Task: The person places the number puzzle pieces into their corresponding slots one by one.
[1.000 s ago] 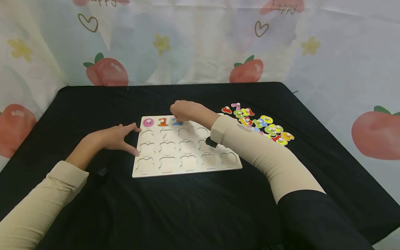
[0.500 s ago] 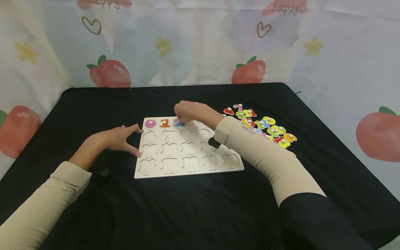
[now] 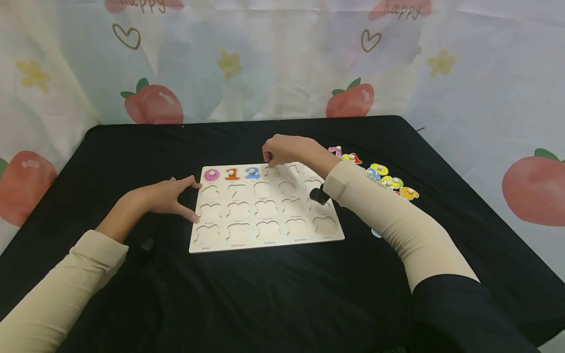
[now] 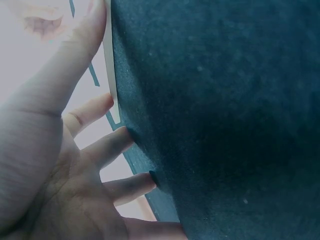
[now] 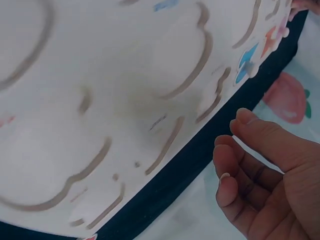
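Note:
A white wooden number puzzle board (image 3: 247, 215) lies on the black cloth, with rows of shaped recesses. In its top row sit a pink 0 (image 3: 211, 175), an orange 1 (image 3: 232, 174) and a blue 2 (image 3: 252, 173), each with a knob. My left hand (image 3: 169, 196) touches the board's left edge with thumb and index finger spread wide; the left wrist view shows its other fingers extended beside the edge. Over the far edge, right of the 2, is my right hand (image 3: 287, 148). Its fingers are loosely curled, with nothing between them in the right wrist view.
Loose colourful number pieces (image 3: 390, 182) lie heaped right of the board, partly hidden by the right sleeve (image 3: 388, 225). One blue-edged piece (image 3: 376, 233) peeks out under that sleeve. A fruit-patterned curtain (image 3: 273, 73) hangs behind the table.
My right hand has let go of the blue 2 and moved right and slightly up, uncovering it. My left hand has stayed at the board's left edge.

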Demonstrator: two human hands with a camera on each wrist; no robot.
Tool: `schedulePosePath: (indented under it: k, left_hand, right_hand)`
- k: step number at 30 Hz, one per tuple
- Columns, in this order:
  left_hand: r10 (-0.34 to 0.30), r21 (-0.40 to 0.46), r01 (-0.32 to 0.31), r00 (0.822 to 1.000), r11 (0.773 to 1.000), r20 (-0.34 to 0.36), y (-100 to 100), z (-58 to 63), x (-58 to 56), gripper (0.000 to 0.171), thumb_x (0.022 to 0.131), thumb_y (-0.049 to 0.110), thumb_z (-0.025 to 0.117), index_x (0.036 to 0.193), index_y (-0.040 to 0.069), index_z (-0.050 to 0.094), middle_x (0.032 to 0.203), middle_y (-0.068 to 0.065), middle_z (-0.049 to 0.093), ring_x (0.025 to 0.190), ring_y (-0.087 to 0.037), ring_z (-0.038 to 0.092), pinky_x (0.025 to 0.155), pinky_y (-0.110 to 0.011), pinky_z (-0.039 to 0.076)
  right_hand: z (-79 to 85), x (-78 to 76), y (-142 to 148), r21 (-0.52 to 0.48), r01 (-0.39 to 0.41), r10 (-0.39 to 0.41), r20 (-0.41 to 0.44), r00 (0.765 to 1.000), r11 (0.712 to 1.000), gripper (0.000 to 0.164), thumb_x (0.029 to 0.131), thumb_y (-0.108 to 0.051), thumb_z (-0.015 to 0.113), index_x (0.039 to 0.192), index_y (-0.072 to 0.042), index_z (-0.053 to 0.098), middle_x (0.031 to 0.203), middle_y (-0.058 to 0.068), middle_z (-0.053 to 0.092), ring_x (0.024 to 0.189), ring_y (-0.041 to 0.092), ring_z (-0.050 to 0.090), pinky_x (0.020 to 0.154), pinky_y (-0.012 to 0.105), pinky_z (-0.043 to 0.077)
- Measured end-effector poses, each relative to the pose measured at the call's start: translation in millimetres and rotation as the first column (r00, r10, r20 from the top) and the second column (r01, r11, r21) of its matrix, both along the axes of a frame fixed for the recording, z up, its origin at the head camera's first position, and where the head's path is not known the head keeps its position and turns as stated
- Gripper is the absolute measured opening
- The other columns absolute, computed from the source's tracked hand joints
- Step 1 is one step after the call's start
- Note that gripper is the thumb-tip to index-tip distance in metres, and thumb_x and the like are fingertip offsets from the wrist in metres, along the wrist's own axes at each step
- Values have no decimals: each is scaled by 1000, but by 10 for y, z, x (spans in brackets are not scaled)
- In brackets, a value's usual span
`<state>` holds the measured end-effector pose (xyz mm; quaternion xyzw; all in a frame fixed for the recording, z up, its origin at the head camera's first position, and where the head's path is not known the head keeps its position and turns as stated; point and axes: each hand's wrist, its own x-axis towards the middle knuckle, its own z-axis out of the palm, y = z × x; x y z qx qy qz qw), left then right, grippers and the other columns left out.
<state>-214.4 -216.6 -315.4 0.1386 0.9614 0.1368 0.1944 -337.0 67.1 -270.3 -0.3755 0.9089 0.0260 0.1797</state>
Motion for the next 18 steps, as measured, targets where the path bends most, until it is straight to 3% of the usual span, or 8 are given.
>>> schedulePosePath:
  k: [10, 18]
  left_hand:
    - [-4, -4, 4, 1000, 1000, -1, 9, 17, 4, 103, 62, 63, 76, 139, 7, 36, 142, -29, 33, 129, -54, 20, 94, -66, 29]
    - [-7, 4, 7, 1000, 1000, 3, 21, 22, 7, 100, 62, 62, 76, 138, 8, 37, 140, -30, 35, 128, -54, 23, 94, -66, 30]
  right_hand:
    - [60, 36, 482, -13, 49, -49, 0, 999, 999, 21, 93, -16, 61, 112, -7, 63, 104, 7, 61, 87, 20, 58, 76, 34, 48]
    - [215, 26, 846, 15, 72, -71, -29, 997, 997, 23, 94, -14, 57, 113, -3, 63, 100, 9, 63, 72, 24, 61, 72, 35, 48]
